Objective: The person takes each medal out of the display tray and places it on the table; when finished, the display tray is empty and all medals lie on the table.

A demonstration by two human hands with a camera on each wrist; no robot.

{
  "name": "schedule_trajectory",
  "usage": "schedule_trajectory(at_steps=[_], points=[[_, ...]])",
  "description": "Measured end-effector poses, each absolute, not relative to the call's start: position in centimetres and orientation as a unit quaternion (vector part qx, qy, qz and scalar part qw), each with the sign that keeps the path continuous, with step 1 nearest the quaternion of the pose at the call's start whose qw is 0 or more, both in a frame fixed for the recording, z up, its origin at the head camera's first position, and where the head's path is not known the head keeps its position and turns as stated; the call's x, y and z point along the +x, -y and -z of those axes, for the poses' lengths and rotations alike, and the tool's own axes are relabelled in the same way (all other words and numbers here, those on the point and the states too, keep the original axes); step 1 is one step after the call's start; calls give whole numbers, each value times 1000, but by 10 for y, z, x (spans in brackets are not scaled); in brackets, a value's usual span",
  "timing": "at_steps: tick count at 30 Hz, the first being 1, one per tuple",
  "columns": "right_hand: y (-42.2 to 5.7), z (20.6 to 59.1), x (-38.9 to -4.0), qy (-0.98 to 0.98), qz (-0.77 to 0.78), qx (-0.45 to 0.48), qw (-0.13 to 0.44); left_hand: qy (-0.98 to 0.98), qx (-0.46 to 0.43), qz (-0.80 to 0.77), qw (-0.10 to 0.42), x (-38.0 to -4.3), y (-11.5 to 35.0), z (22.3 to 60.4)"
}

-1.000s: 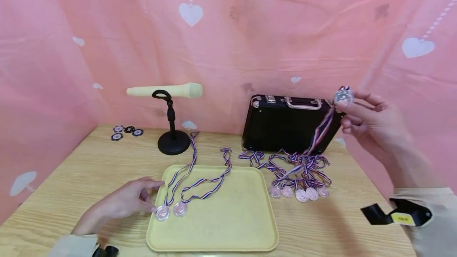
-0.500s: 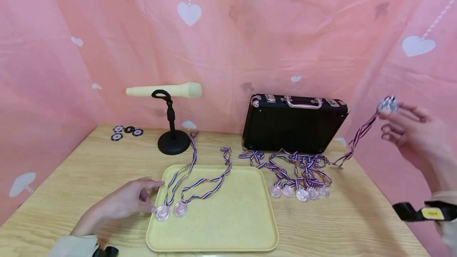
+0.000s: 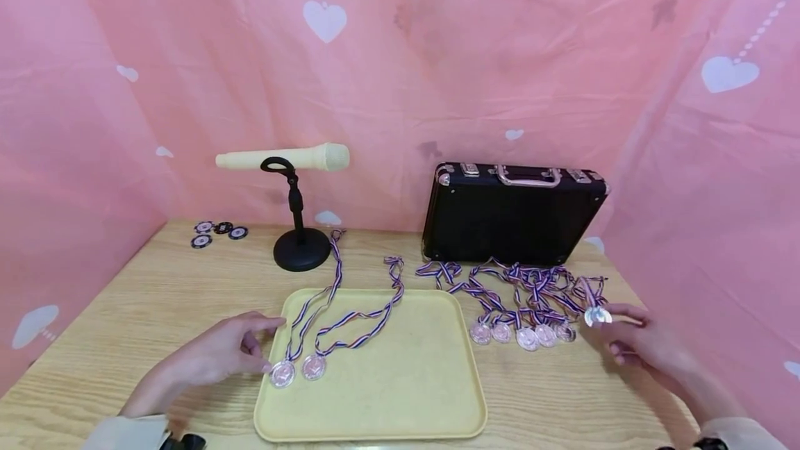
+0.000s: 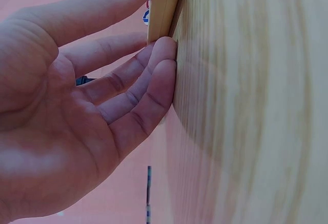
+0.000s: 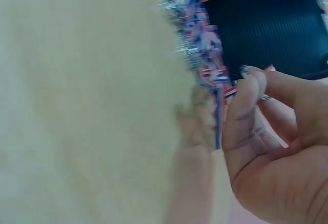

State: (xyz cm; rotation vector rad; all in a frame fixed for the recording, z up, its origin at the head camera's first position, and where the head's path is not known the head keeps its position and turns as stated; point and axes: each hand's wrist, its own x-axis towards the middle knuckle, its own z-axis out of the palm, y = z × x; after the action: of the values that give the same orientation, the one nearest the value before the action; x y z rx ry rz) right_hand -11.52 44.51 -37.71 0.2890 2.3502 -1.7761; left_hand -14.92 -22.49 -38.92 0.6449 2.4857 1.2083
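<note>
My left hand (image 3: 228,349) rests at the left side of the yellow tray (image 3: 400,394). In the left wrist view its thumb and index fingertips touch the tray's edge (image 4: 163,8), while the other fingers, loosely bent, rest on the wooden table (image 4: 246,80). Two medals (image 3: 283,373) with striped ribbons lie on the tray's left part, ribbons running over its far rim. At the right, my right hand (image 3: 646,346) pinches a silver medal (image 3: 598,316) by its edge, low over the table. Its ribbon (image 3: 590,289) trails toward a row of several medals (image 3: 527,337) with tangled ribbons.
A black briefcase (image 3: 512,221) stands upright behind the medal row. At back left, a white microphone (image 3: 287,158) sits level on a black stand (image 3: 301,248). Several poker chips (image 3: 201,240) lie farther left. A pink heart-patterned curtain (image 3: 400,75) hangs behind the table.
My right hand carried the medal out to the right, pulling its ribbon away from the pile, then lowered it toward the table beside the row. My left hand stays at the tray.
</note>
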Motion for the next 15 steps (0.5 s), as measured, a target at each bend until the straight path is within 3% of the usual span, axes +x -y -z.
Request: schedule_trajectory(at_steps=[7,15], points=[[-438,381,-113,-832,527,141,97,-868,225,-416,148,-150,225,388],[-434,383,-115,-844,514,125,86,-868,223,-418,152,-149,225,388]])
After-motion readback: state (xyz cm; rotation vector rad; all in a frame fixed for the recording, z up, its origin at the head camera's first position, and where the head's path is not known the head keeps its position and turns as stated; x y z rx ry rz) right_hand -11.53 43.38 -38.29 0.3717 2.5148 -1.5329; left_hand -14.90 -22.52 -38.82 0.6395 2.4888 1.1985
